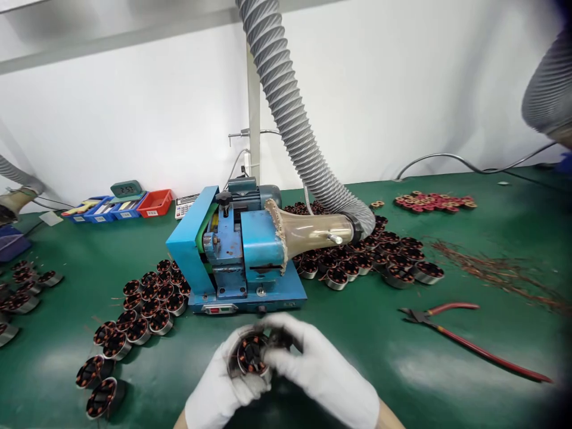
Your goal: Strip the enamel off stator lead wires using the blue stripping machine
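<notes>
Low in the middle, my left hand [227,375], in a white glove, wraps round a motor stator [252,353] with copper windings and a black core, its face turned up. My right hand [304,357], also white-gloved with dark-stained fingertips, is curled at the stator's right side. Motion blurs those fingertips, and whatever they pinch is hidden. Just beyond both hands stands a blue bench machine [263,238] with a motor and a clear suction funnel [313,232]. Red-handled cutting pliers [447,325] lie to the right, apart from my hands.
Stators [149,307] sit in rows left of the machine; more stators [344,268] crowd behind and right. Loose copper wire offcuts [496,268] and red rings [433,201] lie farther right. A grey hose [290,107] hangs above. Small bins [154,202] line the back left.
</notes>
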`<state>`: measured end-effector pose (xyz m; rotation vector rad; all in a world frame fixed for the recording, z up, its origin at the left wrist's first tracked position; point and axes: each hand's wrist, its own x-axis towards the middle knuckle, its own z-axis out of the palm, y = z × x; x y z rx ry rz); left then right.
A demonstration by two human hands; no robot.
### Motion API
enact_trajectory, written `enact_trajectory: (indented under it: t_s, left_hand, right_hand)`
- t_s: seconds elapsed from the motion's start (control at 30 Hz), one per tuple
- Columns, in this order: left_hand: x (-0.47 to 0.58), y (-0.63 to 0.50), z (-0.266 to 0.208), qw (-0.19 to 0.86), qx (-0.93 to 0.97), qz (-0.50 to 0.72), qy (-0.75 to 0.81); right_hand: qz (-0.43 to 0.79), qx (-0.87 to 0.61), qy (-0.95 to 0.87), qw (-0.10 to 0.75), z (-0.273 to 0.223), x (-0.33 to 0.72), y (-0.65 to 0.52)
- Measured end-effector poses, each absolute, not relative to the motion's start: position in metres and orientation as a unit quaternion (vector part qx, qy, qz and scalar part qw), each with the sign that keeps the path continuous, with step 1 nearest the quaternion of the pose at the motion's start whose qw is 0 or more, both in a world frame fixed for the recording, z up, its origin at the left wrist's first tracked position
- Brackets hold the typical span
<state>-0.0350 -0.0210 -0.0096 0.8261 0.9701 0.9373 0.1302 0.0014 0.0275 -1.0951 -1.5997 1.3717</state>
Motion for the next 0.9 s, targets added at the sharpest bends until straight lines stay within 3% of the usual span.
enact_trajectory:
  t_s: [0.1, 0.23, 0.33, 0.43, 0.53, 0.6, 0.73, 0.9]
  left_hand:
    - [-0.020, -0.023, -0.003, 0.740, 0.274, 0.441, 0.427]
    - [-0.010, -0.018, -0.010, 0.756, 0.267, 0.425, 0.420]
    - [-0.009, -0.017, -0.015, 0.711, 0.321, 0.449, 0.435]
    - [-0.011, -0.020, -0.016, 0.641, 0.412, 0.473, 0.442]
    - [-0.009, -0.019, -0.015, 0.604, 0.470, 0.466, 0.444]
    - [-0.004, -0.015, -0.016, 0.573, 0.480, 0.483, 0.457]
    - [0.010, 0.006, -0.021, 0.514, 0.460, 0.534, 0.489]
    - [0.023, 0.037, -0.016, 0.456, 0.485, 0.551, 0.503]
  right_hand:
    - [0.642, -0.423, -0.399, 0.500, 0.021, 0.127, 0.003]
    - [0.620, -0.422, -0.352, 0.560, 0.013, 0.116, 0.002]
    - [0.597, -0.436, -0.315, 0.595, 0.016, 0.110, 0.008]
    - [0.675, -0.365, -0.217, 0.604, 0.022, 0.116, 0.023]
    - [0.655, -0.317, -0.143, 0.671, 0.024, 0.128, 0.034]
    - [0.591, -0.367, -0.209, 0.687, 0.019, 0.130, 0.033]
    - [0.476, -0.470, -0.416, 0.616, 0.003, 0.117, 0.022]
    - [0.445, -0.506, -0.430, 0.601, -0.009, 0.103, 0.036]
